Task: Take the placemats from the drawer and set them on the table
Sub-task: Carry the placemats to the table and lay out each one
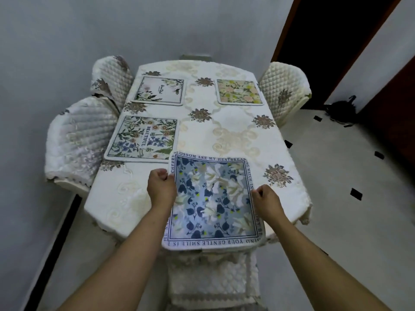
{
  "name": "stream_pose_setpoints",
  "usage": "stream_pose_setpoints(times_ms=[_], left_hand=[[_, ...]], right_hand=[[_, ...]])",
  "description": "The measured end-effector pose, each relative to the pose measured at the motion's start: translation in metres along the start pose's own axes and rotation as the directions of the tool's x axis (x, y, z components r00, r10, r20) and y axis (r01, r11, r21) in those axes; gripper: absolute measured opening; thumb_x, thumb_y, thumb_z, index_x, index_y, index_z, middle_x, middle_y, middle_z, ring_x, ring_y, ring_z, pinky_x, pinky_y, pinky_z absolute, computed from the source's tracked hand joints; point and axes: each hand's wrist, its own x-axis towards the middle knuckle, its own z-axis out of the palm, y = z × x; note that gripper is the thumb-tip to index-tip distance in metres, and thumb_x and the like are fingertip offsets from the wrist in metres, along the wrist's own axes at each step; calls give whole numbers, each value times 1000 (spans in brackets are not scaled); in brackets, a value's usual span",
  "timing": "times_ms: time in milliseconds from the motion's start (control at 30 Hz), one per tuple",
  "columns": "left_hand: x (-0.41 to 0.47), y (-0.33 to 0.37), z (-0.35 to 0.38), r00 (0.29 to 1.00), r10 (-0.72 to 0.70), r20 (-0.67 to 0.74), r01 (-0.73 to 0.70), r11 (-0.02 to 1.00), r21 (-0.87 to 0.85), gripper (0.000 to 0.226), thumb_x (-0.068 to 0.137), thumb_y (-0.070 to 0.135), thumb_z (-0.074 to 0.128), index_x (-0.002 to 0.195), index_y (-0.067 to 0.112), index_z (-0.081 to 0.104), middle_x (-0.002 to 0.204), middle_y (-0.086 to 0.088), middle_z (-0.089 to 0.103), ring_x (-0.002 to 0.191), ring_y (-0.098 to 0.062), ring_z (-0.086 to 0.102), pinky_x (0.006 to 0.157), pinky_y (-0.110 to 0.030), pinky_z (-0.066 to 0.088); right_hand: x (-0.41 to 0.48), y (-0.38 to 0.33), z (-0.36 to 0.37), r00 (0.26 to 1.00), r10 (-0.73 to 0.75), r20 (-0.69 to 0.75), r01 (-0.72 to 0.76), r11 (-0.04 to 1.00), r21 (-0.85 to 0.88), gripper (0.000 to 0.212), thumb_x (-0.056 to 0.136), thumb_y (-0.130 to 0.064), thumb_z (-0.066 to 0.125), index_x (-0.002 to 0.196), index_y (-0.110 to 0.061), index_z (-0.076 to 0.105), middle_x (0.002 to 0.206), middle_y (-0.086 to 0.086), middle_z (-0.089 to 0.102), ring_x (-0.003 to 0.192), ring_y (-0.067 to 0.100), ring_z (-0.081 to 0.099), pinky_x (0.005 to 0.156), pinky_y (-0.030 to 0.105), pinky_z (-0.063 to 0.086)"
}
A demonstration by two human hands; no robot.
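**Inspector:** Grey walls, pale tiled floor; the counter wears an embroidered cloth, with quilted chairs along its sides. Placemats?

**Assistant:** Three lie flat: one at the far left corner, one at the far right corner, one along the left edge, each before a chair, apparently one per seat.

**Inspector:** The fourth?

**Assistant:** The blue floral placemat is at the near edge, its near hem overhanging. The left hand pinches its left border, the right hand its right border; each grip is closed on the mat.

**Inspector:** Why both sides?

**Assistant:** Likely to keep the limp mat taut and square it to the near chair

**Inspector:** Verdict?

**Assistant:** Nearly done; this mat needs sliding further onto the counter
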Motion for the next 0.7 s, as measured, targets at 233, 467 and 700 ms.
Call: stream_pose_setpoints(times_ms=[233, 467, 700], left_hand=[[26, -25, 37, 998, -7, -61, 10, 999, 52, 13, 91, 10, 61, 105, 10, 60, 95, -4, 61, 86, -23, 59, 82, -35, 51], [32, -67, 44, 1000, 0, 23, -5, 983, 181, 25, 90, 3, 56, 115, 7, 56, 103, -4, 59, 91, -21, 55, 77, -28, 42], [17, -85, 37, 988, 42, 148, -77, 968, 240, 38, 90, 3, 55, 127, 10, 50, 106, 3, 56, 92, -14, 53, 67, -17, 40]], right_hand=[[50, 20, 27, 995, -46, 87, 49, 998, -28, 27, 100, -29, 47, 83, -8, 47, 72, 4, 50, 69, 24, 50, 56, 33, 34], [65, 61, 56, 994, -39, 100, 43, 998, -36, 15, 100, -20, 48, 91, -7, 51, 82, 4, 54, 73, 21, 49, 53, 27, 31], [57, 64, 69, 995, -103, -15, 102, 994, -33, 11, 98, -14, 47, 92, -6, 51, 84, 7, 53, 73, 26, 49, 60, 33, 34]])
